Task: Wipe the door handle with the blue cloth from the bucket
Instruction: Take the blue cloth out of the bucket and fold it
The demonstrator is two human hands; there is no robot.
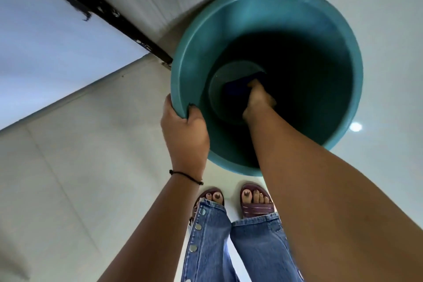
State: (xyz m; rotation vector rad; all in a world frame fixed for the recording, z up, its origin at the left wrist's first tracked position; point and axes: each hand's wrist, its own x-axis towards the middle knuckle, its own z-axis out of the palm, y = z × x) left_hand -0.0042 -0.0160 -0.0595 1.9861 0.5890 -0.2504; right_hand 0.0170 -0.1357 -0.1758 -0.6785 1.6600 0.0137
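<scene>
A tall teal bucket (258, 18) stands on the pale tiled floor, seen from straight above. My left hand (185, 130) grips its near-left rim, thumb inside the lip. My right hand (259, 98) reaches deep down to the bucket's bottom, where its fingers close on a dark blue cloth (235, 89) lying there. The cloth is in shadow and partly hidden by the hand. No door handle is in view.
A white door or panel (57, 36) with a black strip (96, 9) along its bottom edge runs across the upper left, beside the bucket. My feet in maroon sandals (254, 201) and blue jeans stand just behind the bucket on glossy floor tiles (68, 178).
</scene>
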